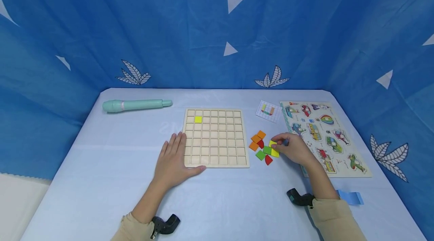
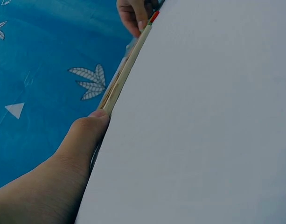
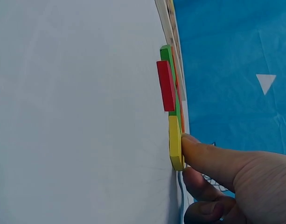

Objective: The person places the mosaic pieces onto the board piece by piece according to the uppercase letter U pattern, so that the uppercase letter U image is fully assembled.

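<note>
Wooden board [image 1: 217, 138] with left hand [image 1: 173, 163] flat, fingers straight, at its corner, probably against sliding; yellow tile [image 1: 271, 143] pinched by right hand [image 1: 293, 149]; other tiles [image 1: 260, 154] beside, presumably for reach.

Your left hand [image 1: 172, 162] lies with straight fingers along the left edge of the wooden board [image 1: 217, 140], which bears one yellow square [image 1: 198, 119]; your right hand [image 1: 294, 150] pinches a yellow tile [image 1: 272, 143] among the coloured tiles [image 1: 254, 146], between the board and the picture puzzle [image 1: 327, 137], just below a small card [image 1: 269, 111]
</note>
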`<act>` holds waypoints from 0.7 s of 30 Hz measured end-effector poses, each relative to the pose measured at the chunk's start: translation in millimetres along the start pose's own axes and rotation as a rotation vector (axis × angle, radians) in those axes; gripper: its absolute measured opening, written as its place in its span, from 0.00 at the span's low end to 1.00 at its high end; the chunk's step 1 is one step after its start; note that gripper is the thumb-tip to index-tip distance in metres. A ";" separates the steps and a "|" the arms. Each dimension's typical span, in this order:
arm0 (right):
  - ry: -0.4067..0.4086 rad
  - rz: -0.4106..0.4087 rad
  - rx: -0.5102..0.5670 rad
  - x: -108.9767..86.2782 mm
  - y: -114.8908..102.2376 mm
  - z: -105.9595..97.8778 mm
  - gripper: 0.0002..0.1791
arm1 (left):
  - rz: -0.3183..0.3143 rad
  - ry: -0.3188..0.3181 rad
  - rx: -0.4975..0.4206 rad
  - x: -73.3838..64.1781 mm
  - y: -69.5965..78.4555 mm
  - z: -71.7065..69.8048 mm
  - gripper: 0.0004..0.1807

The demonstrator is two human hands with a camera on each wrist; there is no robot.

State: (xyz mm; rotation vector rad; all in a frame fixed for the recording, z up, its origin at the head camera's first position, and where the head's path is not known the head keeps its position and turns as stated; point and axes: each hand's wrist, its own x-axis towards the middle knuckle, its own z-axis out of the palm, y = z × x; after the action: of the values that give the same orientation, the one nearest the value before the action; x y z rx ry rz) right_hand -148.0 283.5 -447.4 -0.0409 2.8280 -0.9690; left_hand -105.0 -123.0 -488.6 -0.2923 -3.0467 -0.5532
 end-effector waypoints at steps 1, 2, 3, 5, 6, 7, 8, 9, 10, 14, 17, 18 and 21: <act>0.001 -0.004 -0.002 -0.1 0.0 0.0 0.13 | 0.000 0.000 0.001 0.2 -0.2 0.3 0.73; 0.003 -0.006 -0.003 -0.3 0.0 0.0 0.12 | 0.000 0.000 0.003 0.3 -0.3 0.7 0.73; 0.003 -0.008 -0.004 -0.1 -0.1 0.1 0.12 | 0.000 0.000 0.006 0.4 -0.6 0.9 0.73; 0.003 -0.014 -0.005 0.2 -0.6 0.2 0.11 | 0.001 0.002 0.005 0.7 -0.7 0.9 0.73; 0.003 -0.012 -0.004 0.2 -0.6 0.2 0.11 | 0.002 0.003 0.005 0.8 -0.7 0.8 0.73; 0.003 -0.009 0.000 0.2 -0.5 0.2 0.11 | 0.003 0.004 0.004 0.9 -0.6 0.7 0.73; 0.002 -0.007 0.003 0.2 -0.5 0.4 0.11 | 0.005 0.005 0.003 1.0 -0.4 0.5 0.73; 0.000 -0.006 0.005 0.3 -0.4 0.5 0.11 | 0.005 0.005 0.003 0.9 -0.3 0.3 0.73; -0.003 -0.007 0.007 0.5 -0.4 0.6 0.11 | 0.005 0.005 0.002 0.9 -0.1 0.2 0.73; -0.013 -0.006 0.015 0.8 -0.5 1.2 0.11 | 0.004 0.003 0.003 0.2 0.3 -0.5 0.73; -0.013 -0.001 0.013 0.5 -0.6 1.3 0.12 | 0.006 0.002 -0.001 0.1 0.5 -0.9 0.73; -0.013 0.001 0.012 0.3 -0.6 1.2 0.12 | 0.006 0.003 -0.003 0.1 0.6 -0.9 0.73; -0.016 -0.002 0.017 0.2 -1.0 0.7 0.12 | 0.008 0.008 -0.002 0.2 0.5 -0.6 0.73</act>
State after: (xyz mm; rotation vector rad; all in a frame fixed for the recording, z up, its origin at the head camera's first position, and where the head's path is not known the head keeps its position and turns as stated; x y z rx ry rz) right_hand -148.1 282.2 -447.4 -0.0489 2.8056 -0.9881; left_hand -105.1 -122.7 -487.8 -0.3017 -3.0364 -0.5561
